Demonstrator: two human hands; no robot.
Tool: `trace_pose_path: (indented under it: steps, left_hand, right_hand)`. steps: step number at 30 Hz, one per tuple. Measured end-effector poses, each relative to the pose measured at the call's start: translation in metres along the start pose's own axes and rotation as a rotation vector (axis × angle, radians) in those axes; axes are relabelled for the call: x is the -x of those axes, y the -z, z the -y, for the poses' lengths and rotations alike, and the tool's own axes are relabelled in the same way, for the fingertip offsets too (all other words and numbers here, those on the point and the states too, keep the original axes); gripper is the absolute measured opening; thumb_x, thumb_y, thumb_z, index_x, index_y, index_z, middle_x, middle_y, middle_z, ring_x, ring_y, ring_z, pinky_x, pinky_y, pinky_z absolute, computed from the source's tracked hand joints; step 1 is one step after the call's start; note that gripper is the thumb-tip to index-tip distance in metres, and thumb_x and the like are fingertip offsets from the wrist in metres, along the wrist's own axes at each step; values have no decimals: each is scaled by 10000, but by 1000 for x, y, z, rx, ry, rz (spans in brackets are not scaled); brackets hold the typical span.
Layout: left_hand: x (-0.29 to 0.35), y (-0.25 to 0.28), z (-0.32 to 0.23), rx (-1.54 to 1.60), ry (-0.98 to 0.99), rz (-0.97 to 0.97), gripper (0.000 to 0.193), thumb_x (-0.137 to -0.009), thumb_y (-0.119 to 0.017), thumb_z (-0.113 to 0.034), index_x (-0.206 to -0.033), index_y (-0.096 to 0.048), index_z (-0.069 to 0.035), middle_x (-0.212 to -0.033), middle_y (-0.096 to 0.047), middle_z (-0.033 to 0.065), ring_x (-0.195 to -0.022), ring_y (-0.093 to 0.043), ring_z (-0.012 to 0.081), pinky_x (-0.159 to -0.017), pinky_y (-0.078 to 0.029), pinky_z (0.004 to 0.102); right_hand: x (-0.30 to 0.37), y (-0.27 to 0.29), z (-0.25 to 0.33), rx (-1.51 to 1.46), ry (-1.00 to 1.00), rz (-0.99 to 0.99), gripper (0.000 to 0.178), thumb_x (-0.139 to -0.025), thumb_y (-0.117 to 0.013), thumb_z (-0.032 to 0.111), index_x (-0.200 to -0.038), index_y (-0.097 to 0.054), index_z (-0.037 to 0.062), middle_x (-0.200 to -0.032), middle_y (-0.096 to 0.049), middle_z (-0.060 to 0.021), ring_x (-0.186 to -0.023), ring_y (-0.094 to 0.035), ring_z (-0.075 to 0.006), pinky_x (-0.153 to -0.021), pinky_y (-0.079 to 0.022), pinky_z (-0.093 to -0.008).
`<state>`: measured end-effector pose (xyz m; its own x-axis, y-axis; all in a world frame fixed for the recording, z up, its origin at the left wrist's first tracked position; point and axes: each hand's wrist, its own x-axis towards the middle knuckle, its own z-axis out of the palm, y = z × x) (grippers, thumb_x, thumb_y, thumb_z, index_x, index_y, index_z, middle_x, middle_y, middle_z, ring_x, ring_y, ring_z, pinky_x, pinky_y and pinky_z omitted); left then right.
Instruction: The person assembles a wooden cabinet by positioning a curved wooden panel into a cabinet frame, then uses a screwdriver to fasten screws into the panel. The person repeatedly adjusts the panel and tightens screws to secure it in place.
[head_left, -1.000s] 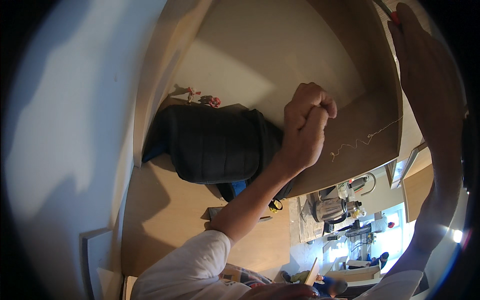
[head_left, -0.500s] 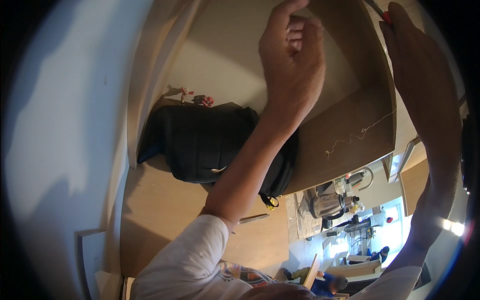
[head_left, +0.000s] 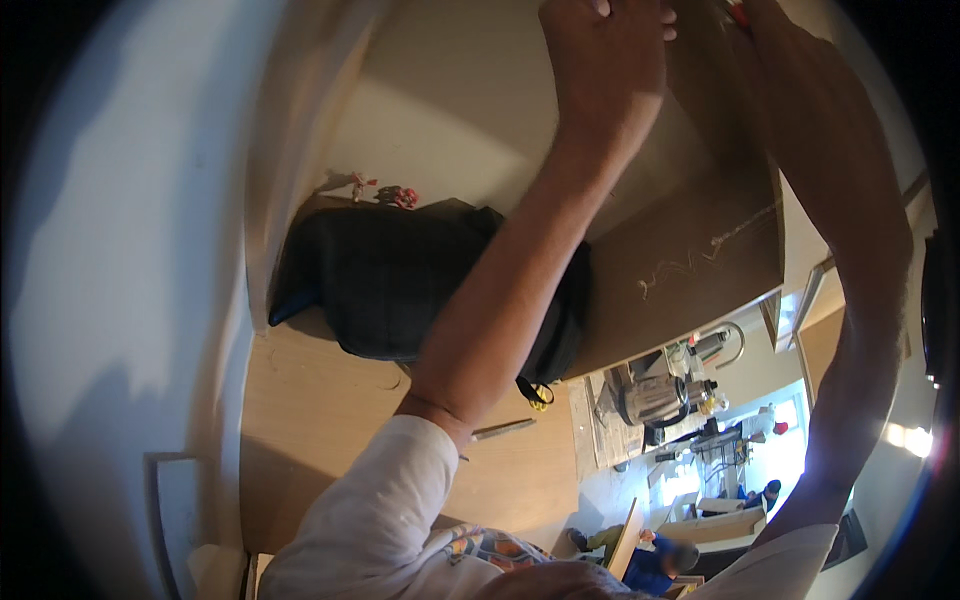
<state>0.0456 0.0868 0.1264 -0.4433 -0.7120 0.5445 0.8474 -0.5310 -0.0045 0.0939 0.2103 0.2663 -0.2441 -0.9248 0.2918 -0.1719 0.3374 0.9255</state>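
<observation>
Left hand (head_left: pixel 612 65): shifted upward since the earlier frame, from mid-cabinet to the upper edge, before the beige back panel (head_left: pixel 470 130); fingertips mostly cropped, so one cannot tell its grip. Right hand (head_left: pixel 805 95): raised at upper right, fingers closed on a red-handled tool (head_left: pixel 738 14) (only a scrap of red shows, at the top edge). Handling, by judgement: light, stiff, hardly fragile; best grasped by the red part, away from the unseen working end. Black backpack (head_left: pixel 390 280): soft-sided, on the wooden board (head_left: pixel 520 485), partly behind the left forearm (head_left: pixel 520 270). Pale string (head_left: pixel 715 242): thin, kinked, against the brown side panel (head_left: pixel 690 295).
</observation>
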Motion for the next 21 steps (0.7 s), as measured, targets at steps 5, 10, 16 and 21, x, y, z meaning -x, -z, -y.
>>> trace_pose_path:
  steps: [5, 10, 16, 21]
  left_hand:
    - [2, -9, -3, 73, -25, 48, 340, -1016, -629, -336, -961, -701, -8, -839, -645, 15, -779, -594, 86, -692, -483, 247]
    - [9, -10, -11, 75, -20, 118, 282, -1013, -640, -279, -947, -713, -15, -828, -663, 9, -745, -590, 70, -645, -486, 235]
    - [5, -17, -1, 152, -9, 52, 222, -1016, -628, -219, -963, -711, -19, -826, -660, 6, -731, -595, 72, -616, -496, 232]
    - [12, -31, 0, 147, 48, -69, 231, -1040, -574, -201, -951, -684, -19, -810, -636, 14, -695, -591, 90, -602, -497, 247]
  right_hand:
    - [-2, -3, 3, -14, 5, 3, 279, -1058, -514, 224, -1287, -551, 70, -973, -674, -162, -830, -667, -316, -716, -518, -398]
    - [-1, -1, -3, -1, 8, -3, 278, -1058, -515, 221, -1288, -550, 71, -984, -679, -165, -841, -671, -323, -723, -520, -402]
    - [-3, 2, -2, 1, 19, -24, 277, -1057, -516, 219, -1290, -550, 71, -998, -685, -168, -855, -677, -331, -732, -524, -407]
    - [0, 1, -1, 4, 16, -19, 277, -1056, -517, 216, -1291, -549, 72, -1009, -690, -171, -866, -681, -338, -739, -526, -412]
